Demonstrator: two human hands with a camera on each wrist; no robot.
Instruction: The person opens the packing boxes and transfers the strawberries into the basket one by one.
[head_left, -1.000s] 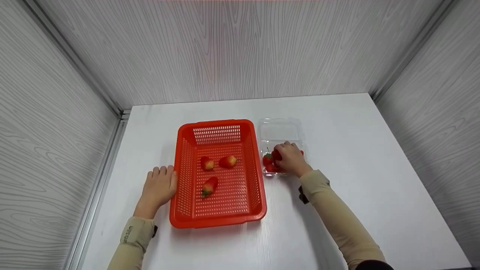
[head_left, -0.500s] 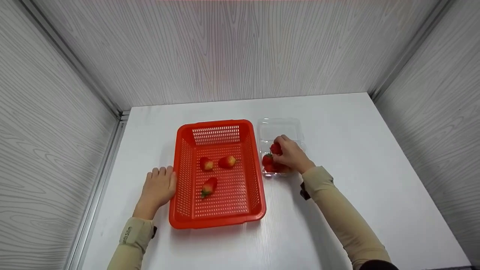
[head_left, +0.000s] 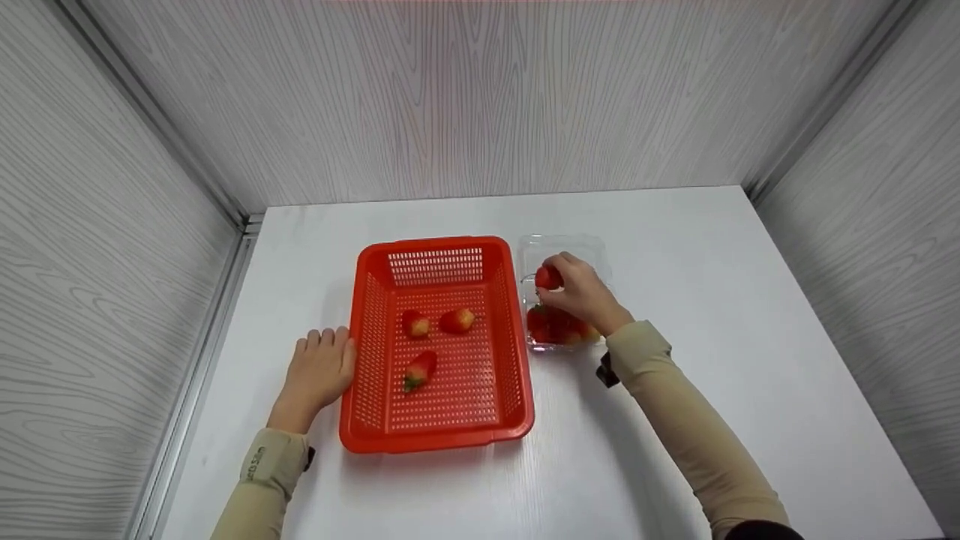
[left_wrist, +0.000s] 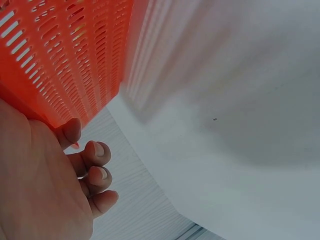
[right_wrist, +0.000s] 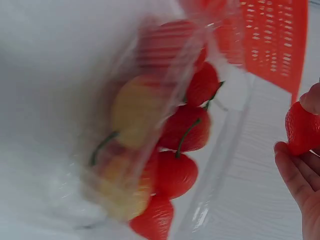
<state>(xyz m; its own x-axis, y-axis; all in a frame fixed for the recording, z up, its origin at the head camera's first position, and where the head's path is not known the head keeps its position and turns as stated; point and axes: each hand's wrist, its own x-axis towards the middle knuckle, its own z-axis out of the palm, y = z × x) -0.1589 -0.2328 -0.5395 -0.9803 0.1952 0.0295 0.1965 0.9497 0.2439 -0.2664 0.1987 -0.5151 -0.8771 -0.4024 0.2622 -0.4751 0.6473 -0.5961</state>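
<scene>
Pinching a berry [head_left: 548,277] over the clear box [head_left: 531,249]

The right hand [head_left: 579,291] has its thumb and fingertips closed round the berry, lifted apart from the loose fruit [right_wrist: 176,175] in the box's near part. That fruit is red with yellow patches, some of it with green stems. The box's lid lies back at the far side. Left of the box, near it, stands a red basket [head_left: 436,444], with three strawberries [head_left: 420,369] on its floor: two lie side by side toward the far end, the third nearer, its leaves facing the near side. The left hand [head_left: 321,371] touches the basket's left side, fingers relaxed and slightly bent. Both sit on a white table [head_left: 750,360].
</scene>
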